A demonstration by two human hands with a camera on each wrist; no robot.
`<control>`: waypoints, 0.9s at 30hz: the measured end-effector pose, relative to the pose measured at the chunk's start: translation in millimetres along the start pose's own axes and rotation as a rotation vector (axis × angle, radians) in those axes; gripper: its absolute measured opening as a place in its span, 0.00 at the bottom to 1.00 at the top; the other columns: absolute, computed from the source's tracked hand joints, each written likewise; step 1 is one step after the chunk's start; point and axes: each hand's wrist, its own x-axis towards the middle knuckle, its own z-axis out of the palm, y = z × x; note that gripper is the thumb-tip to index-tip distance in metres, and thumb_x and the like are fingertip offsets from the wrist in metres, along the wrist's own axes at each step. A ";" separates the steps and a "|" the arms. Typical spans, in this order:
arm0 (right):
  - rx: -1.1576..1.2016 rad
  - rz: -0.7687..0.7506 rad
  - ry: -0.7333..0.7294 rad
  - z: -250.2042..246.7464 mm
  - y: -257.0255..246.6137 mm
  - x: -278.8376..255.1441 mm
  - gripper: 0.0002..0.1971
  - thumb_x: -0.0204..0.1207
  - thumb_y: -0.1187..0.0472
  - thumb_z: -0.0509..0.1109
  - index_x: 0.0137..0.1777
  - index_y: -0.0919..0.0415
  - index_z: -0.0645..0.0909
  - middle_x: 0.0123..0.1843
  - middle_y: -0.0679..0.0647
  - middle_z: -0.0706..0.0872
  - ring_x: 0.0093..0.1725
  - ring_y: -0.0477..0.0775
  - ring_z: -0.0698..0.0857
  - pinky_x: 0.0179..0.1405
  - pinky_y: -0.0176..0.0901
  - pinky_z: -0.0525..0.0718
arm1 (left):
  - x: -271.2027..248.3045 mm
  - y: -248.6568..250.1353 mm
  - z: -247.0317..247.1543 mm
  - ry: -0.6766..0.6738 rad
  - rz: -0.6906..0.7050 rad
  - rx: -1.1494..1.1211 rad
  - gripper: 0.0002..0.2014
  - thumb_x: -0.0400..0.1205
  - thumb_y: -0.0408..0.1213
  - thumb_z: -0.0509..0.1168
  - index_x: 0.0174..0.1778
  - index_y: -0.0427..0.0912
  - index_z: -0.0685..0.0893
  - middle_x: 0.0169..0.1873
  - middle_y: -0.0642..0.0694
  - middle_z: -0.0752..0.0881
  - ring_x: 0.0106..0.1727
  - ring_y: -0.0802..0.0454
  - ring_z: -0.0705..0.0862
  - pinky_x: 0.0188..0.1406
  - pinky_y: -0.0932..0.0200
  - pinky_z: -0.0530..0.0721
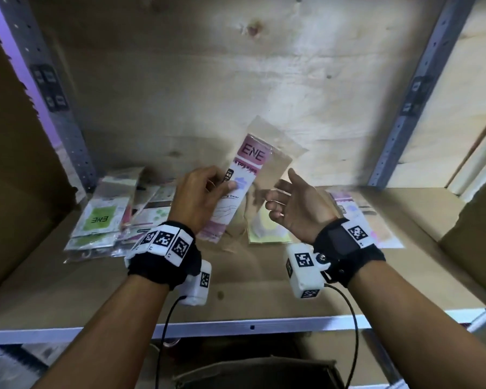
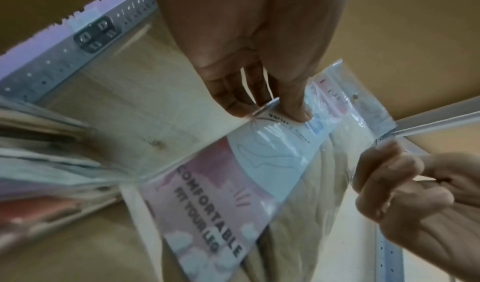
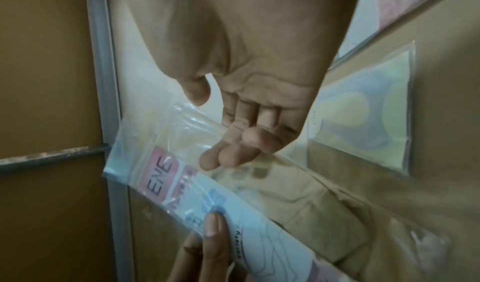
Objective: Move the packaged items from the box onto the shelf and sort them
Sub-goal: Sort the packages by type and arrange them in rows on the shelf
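Pink packet (image 1: 237, 181), clear sleeve with an ENE card insert, is up in the air at frame centre in the head view, tilted, top corner leaning toward upper right. My left hand (image 1: 199, 197) pinches it at its left edge near mid-length: thumb on the printed face, fingers behind, plain in the left wrist view (image 2: 259, 93). My right hand (image 1: 295, 203) is just right of the packet, palm up, fingers loosely spread and holding nothing; fingertips (image 3: 223, 159) sit close against the clear film, contact I cannot tell.

Handling, my read: light, thin, bendy. The card insert gives the left strip some stiffness; the clear right part holding beige fabric is soft and floppy. Glossy film, so probably slippery; a pinch over the card edge looks safest, second hand under the floppy side if it sags.

Shelf (image 1: 264, 287) below: yellow packet (image 1: 267, 228) flat at centre, partly behind the held one. Pile (image 1: 110, 217) of mixed packets at left, a green ENE one on top. More pink packets (image 1: 359, 220) at right behind my right wrist, so that side looks like where this one goes. Dark box edge (image 1: 258, 372) at bottom centre, contents not visible.
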 end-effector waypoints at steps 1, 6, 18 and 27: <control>-0.018 -0.008 0.017 -4.4 3.1 1.5 0.17 0.85 0.43 0.61 0.52 0.58 0.75 0.36 0.58 0.82 0.29 0.54 0.78 0.26 0.40 0.75 | 1.4 -2.6 5.9 -0.014 -0.037 -0.034 0.13 0.78 0.51 0.73 0.36 0.44 0.85 0.32 0.50 0.88 0.35 0.53 0.86 0.35 0.59 0.81; -0.327 0.002 0.076 -30.5 25.1 10.2 0.06 0.80 0.55 0.72 0.45 0.55 0.80 0.29 0.48 0.62 0.28 0.49 0.59 0.28 0.40 0.58 | 11.6 -22.7 35.7 -0.090 -0.254 -0.222 0.12 0.78 0.50 0.74 0.33 0.48 0.85 0.32 0.53 0.89 0.35 0.53 0.85 0.43 0.56 0.83; -0.309 0.127 -0.030 -72.6 40.0 -1.3 0.06 0.80 0.70 0.70 0.56 0.68 0.80 0.56 0.66 0.87 0.45 0.55 0.90 0.41 0.44 0.89 | 26.6 -41.1 82.8 -0.254 -0.707 -0.614 0.17 0.83 0.37 0.71 0.63 0.31 0.85 0.51 0.36 0.90 0.40 0.49 0.87 0.37 0.63 0.86; -0.681 0.282 -0.178 -96.6 18.0 -23.4 0.21 0.82 0.70 0.66 0.74 0.72 0.73 0.71 0.67 0.82 0.70 0.63 0.82 0.67 0.44 0.82 | 40.5 -71.4 76.7 -0.099 -0.672 -0.529 0.17 0.76 0.42 0.77 0.59 0.39 0.89 0.44 0.45 0.91 0.32 0.57 0.87 0.31 0.65 0.85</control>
